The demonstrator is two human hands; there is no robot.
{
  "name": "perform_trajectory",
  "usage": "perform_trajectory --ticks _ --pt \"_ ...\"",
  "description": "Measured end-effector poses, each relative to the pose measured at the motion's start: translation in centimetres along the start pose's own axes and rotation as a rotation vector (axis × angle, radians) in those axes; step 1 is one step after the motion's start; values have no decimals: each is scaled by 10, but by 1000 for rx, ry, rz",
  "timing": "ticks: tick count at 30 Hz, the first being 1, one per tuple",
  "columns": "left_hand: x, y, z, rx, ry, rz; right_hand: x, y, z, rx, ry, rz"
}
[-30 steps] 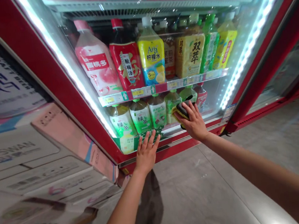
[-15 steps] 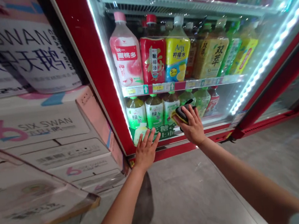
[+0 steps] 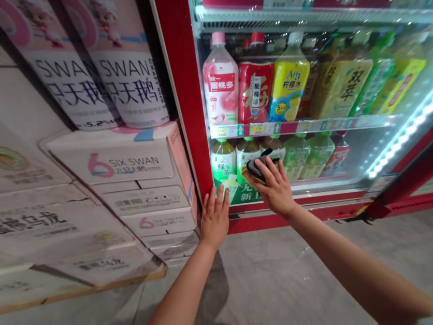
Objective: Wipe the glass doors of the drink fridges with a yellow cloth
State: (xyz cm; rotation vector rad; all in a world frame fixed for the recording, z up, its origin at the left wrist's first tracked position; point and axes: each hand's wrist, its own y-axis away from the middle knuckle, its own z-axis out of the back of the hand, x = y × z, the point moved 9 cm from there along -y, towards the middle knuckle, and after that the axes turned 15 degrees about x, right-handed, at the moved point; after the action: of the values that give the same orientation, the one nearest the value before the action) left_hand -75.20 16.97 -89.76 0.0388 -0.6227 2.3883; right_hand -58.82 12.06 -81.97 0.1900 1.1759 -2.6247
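My right hand (image 3: 274, 187) presses a folded grey cloth with a yellow edge (image 3: 259, 169) against the glass door (image 3: 351, 160) of a drinks fridge. Behind the cloth stand green-capped tea bottles (image 3: 223, 161) on the bottom shelf. My left hand (image 3: 214, 217) rests with fingers spread at the lower left corner of the door, over its red frame (image 3: 190, 113) and the edge of the glass, and holds nothing. Beside it is a green sticker with white characters (image 3: 239, 194), which my right hand partly covers.
White cartons (image 3: 134, 164) are stacked left of the fridge, with tall printed cans (image 3: 128, 73) above. More bottles, one with a pink cap (image 3: 222, 86), line the middle shelf. Grey floor tiles (image 3: 277, 281) lie below, and a second red-framed door (image 3: 420, 202) stands at the right.
The view has swung left, bringing more cartons in. Against the door, my right hand with the cloth has moved left, and my left hand has shifted left onto the frame's edge.
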Motion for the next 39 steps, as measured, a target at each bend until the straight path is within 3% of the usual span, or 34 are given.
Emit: perform_trajectory --ticks 4,8,12,15,19,22,28,32,36,39 --pt "1 1 -1 14 4 42 35 -5 -15 76 -15 115" --pt "6 5 1 11 -5 100 31 15 -14 106 51 285" --pt "12 9 4 27 -40 117 20 2 -4 44 45 145" --pt "15 11 2 67 -31 145 40 -14 -6 -6 -28 61" --pt "16 16 -5 99 -2 191 72 -17 -19 30 -46 214" --pt "16 19 -8 106 -17 222 75 -20 -16 41 -21 330" --pt "15 19 -13 178 -15 213 68 -53 6 -71 8 277" --pt "16 24 -14 155 20 270 73 -36 0 -55 -25 314" --pt "12 30 -14 169 -3 262 86 -11 -14 27 -59 451" --pt "11 36 -12 195 -45 254 93 -20 -10 10 -44 489"
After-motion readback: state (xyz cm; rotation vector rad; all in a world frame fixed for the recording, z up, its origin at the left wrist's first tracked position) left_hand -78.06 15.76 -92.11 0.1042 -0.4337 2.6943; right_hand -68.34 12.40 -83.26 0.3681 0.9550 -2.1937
